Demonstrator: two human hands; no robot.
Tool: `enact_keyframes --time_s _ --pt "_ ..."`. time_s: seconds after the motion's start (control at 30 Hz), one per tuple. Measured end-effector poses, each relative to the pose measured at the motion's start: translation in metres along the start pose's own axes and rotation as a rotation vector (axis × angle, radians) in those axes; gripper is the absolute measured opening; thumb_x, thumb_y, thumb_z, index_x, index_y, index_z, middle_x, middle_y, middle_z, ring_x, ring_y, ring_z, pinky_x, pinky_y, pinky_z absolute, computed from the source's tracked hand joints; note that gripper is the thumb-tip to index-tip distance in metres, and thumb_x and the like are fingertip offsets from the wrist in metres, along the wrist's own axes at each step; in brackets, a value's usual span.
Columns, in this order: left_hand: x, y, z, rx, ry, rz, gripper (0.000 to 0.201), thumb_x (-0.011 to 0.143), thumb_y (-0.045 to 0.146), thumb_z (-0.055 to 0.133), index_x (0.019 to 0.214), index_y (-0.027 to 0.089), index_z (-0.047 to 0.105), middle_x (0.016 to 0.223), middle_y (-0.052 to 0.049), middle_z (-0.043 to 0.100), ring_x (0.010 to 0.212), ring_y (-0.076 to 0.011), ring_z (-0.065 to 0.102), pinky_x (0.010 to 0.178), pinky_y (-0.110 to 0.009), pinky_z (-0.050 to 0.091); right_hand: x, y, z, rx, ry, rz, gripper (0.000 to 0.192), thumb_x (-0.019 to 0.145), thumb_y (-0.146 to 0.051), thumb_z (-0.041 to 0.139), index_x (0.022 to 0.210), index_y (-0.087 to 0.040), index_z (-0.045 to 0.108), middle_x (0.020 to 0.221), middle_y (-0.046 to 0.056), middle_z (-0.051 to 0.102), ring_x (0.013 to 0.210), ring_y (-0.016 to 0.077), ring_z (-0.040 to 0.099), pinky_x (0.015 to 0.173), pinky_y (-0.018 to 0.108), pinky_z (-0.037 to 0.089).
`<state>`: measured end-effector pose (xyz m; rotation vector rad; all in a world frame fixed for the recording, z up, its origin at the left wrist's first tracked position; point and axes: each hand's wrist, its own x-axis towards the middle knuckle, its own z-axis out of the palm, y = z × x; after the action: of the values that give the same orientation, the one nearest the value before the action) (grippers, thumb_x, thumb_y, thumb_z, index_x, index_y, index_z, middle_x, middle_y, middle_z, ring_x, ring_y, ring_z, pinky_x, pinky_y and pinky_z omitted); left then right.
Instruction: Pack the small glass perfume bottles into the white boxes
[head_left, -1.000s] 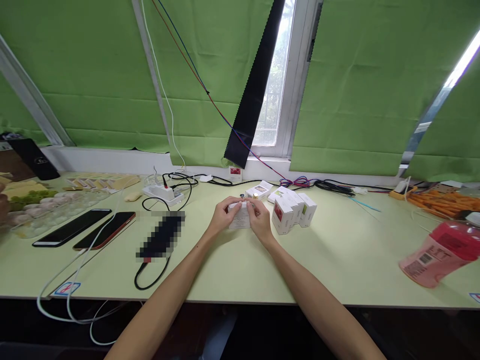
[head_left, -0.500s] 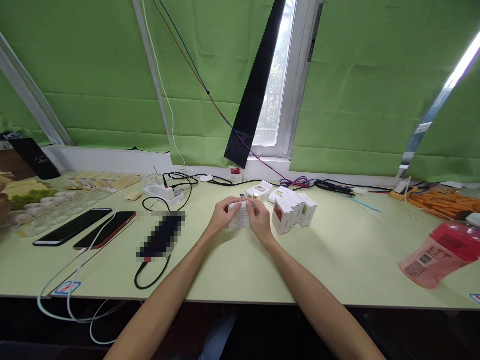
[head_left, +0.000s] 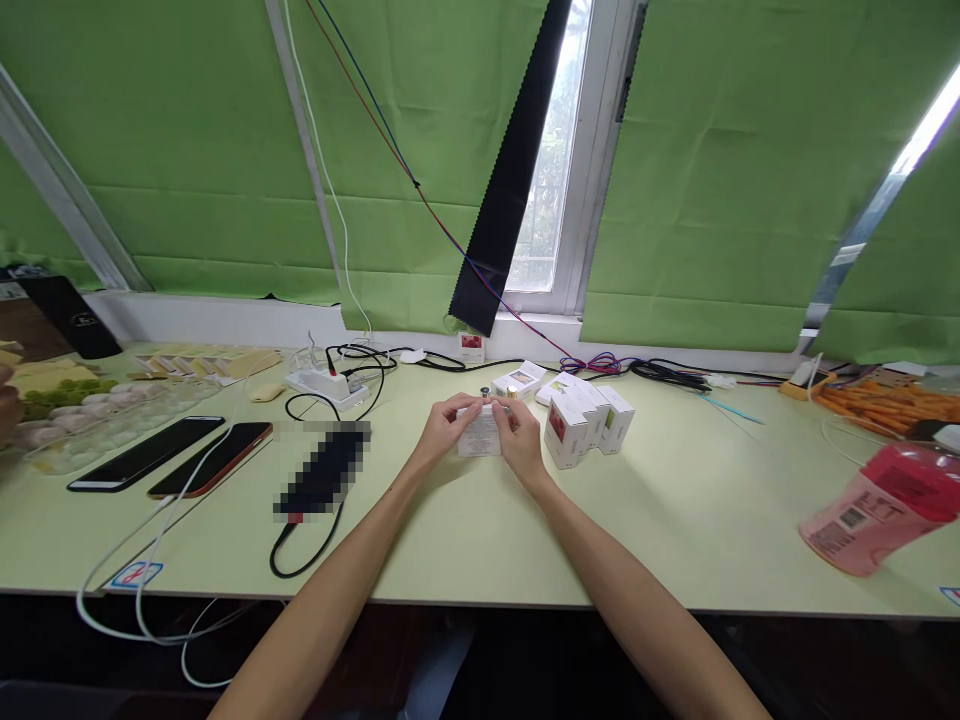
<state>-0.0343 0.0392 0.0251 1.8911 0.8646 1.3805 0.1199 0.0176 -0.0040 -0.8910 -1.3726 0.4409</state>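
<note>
Both hands meet at the top of a small white box (head_left: 479,438) with fine printed text on the side towards me. My left hand (head_left: 444,428) grips its upper left part, thumb along the top edge. On the upper right, my right hand (head_left: 520,435) grips it the same way. The fingertips nearly touch over the box's top, so the flap there is mostly hidden. Just behind the fingers stand a small silver-topped item (head_left: 484,392) and a gold-topped one (head_left: 512,392). Several white boxes (head_left: 574,430) stand close to my right hand, one with a red picture.
On the left lie a dark phone (head_left: 146,455), another phone (head_left: 214,458) and a pixelated dark device (head_left: 326,470) with a cable. A power strip (head_left: 326,383) sits behind them. A pink bottle (head_left: 874,510) is at the right. Part of another person's hand (head_left: 7,400) shows at the far left.
Both hands stay on the white box, with only slight finger movement at its top edge. The other person's hand at the far left has shifted slightly.
</note>
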Motion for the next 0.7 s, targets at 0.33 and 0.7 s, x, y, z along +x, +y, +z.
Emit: enact_keyframes --time_s 0.33,0.7 --pt "0.001 -0.004 0.005 -0.023 0.049 -0.069 0.036 0.086 0.052 0.067 0.095 0.019 0.081 0.107 -0.01 0.079 0.101 -0.027 0.07 0.084 -0.036 0.055 0.001 0.0 0.0 -0.02 0.001 0.017 0.033 0.099 -0.043 0.052 0.099 -0.02 0.075 0.1 0.007 0.076 0.076 0.0172 0.061 0.066 0.029 0.047" --pt "0.001 -0.008 0.006 0.013 0.081 -0.051 0.027 0.086 0.042 0.063 0.097 0.02 0.072 0.107 -0.006 0.074 0.098 -0.0233 0.066 0.084 -0.033 0.052 0.001 0.001 0.0 0.055 -0.038 0.138 0.032 0.093 -0.043 0.054 0.105 -0.019 0.073 0.11 0.008 0.076 0.07 0.0159 0.06 0.059 0.027 0.047"
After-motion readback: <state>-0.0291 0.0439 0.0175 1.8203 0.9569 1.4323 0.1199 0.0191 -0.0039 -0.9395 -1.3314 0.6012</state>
